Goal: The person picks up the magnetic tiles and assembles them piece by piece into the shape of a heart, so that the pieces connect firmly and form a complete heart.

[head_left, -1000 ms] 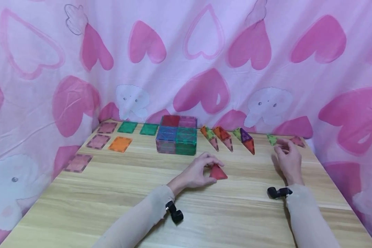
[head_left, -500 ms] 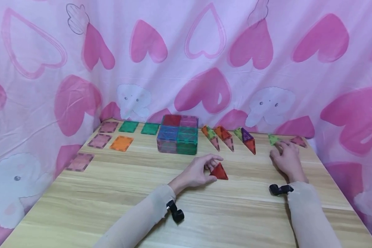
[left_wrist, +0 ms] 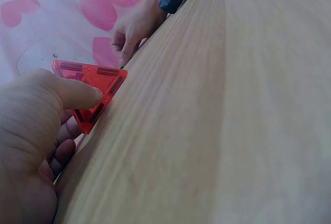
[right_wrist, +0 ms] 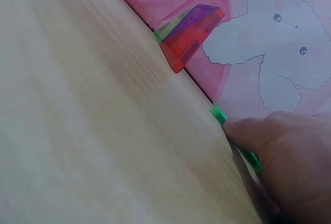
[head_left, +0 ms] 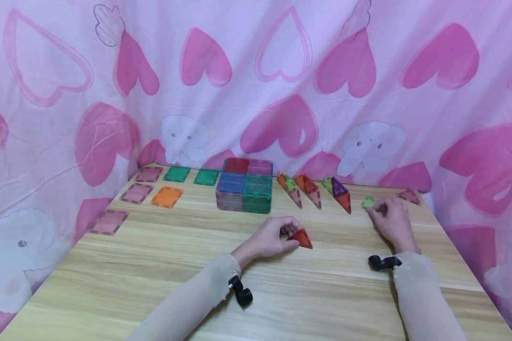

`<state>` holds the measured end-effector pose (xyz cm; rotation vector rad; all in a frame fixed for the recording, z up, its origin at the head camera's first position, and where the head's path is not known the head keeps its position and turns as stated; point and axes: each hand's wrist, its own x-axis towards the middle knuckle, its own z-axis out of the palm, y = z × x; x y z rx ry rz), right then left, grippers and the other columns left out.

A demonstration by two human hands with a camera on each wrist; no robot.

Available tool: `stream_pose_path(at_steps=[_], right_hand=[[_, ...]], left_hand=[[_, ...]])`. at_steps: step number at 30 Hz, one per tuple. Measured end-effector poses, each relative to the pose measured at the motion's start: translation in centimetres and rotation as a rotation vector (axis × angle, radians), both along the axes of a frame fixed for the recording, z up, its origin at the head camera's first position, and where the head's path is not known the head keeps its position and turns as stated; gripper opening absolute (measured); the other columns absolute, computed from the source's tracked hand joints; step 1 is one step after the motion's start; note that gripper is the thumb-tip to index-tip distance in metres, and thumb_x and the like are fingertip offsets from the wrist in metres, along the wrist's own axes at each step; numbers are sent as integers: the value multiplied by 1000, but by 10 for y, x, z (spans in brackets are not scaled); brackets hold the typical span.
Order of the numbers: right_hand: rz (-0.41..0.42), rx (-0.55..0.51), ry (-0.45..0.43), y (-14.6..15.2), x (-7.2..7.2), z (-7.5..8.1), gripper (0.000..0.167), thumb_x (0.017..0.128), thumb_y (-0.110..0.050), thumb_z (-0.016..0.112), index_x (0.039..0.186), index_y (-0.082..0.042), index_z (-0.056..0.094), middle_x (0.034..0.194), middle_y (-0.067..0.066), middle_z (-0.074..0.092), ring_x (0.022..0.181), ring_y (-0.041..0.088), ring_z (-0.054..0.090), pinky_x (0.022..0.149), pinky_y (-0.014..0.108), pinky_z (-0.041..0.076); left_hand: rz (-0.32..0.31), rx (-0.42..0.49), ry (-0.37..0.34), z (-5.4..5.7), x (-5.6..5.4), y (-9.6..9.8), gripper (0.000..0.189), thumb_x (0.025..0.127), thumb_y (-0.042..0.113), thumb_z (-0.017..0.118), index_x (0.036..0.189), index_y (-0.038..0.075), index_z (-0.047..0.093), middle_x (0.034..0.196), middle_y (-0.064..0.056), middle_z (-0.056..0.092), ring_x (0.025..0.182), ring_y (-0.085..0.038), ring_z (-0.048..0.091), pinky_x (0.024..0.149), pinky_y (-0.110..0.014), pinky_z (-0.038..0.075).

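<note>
Three triangle groups are lying seemingly assembled, one pink triangle is lying loose, left hand is pinching a red triangle, right hand a green triangle, fingers curled.

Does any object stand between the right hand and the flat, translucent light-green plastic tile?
Nothing visible does: the right hand touches the light-green tile. The translucent green, purple and red triangle group is left of it.
</note>
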<state>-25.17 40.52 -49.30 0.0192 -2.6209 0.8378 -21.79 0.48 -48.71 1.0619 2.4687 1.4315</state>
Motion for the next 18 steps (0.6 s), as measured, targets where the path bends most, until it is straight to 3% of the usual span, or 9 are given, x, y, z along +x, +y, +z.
stream_pose_path(at_steps=[2,5,8,12,15,18], right_hand=[[-20,-39,-16,-1,1,1,26,105,-13,77,118,7,66,124,32,64,121,50,53,103,61,39],[-35,-92,-56,-2,1,2,45,105,-10,76,142,7,58,125,29,65,114,43,57,95,52,44],[-17,-84,-79,-1,1,3,59,103,-4,76,156,7,52,125,28,65,109,38,58,90,42,43],[9,-53,-83,2,1,3,45,104,-3,74,145,9,62,118,25,63,103,34,55,86,38,40],[-6,-68,-81,3,2,2,27,106,-7,72,130,7,68,112,20,64,98,29,55,83,34,41],[-38,-86,-73,4,5,2,20,108,-12,69,123,2,70,108,17,65,95,25,55,80,31,41]], left_hand=[[0,0,-2,0,0,0,24,95,5,86,116,13,76,102,7,72,94,-3,64,89,-23,56],[0,0,-5,0,0,0,24,96,6,86,116,14,76,102,7,72,94,-3,65,89,-23,56],[1,-4,-4,0,0,0,24,96,6,86,116,14,76,102,7,73,94,-3,65,89,-23,56],[2,-9,-1,0,0,-1,24,96,6,87,116,14,76,102,7,72,94,-3,64,89,-22,56],[5,-11,3,0,0,0,24,96,7,87,116,14,75,102,7,72,94,-3,64,89,-22,56],[4,-13,9,0,0,0,24,96,7,86,115,14,75,102,7,72,94,-3,64,89,-22,56]])
